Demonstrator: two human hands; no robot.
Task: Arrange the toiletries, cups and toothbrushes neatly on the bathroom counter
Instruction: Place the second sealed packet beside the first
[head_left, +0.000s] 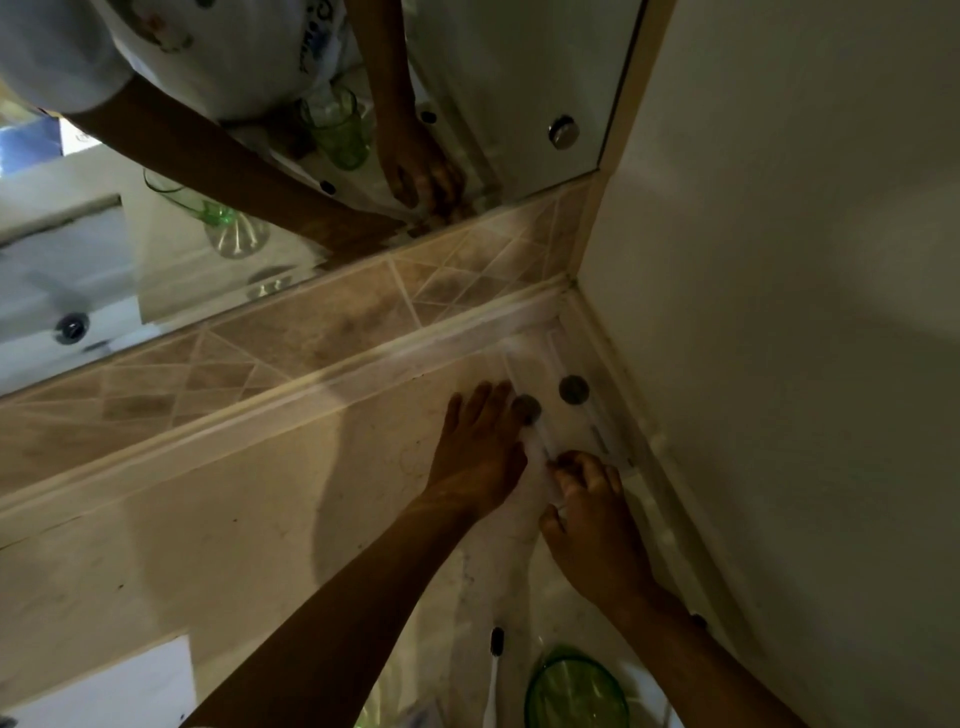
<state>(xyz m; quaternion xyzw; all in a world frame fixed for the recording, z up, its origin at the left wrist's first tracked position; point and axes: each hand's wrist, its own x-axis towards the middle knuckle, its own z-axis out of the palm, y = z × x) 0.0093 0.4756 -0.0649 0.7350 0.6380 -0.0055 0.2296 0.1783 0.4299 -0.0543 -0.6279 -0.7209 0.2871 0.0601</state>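
— Two toothbrushes (582, 410) lie in the counter (234, 519) corner, long axes parallel, dark heads pointing to the mirror (493, 78). Any writing?

— None readable. Left hand (480, 452) rests flat, fingers straight beside one; right hand (592, 512) fingers curl on its handle.

A beige counter (234, 519) carries two toothbrushes (582, 410) in its corner and a green cup (574, 693) nearer.
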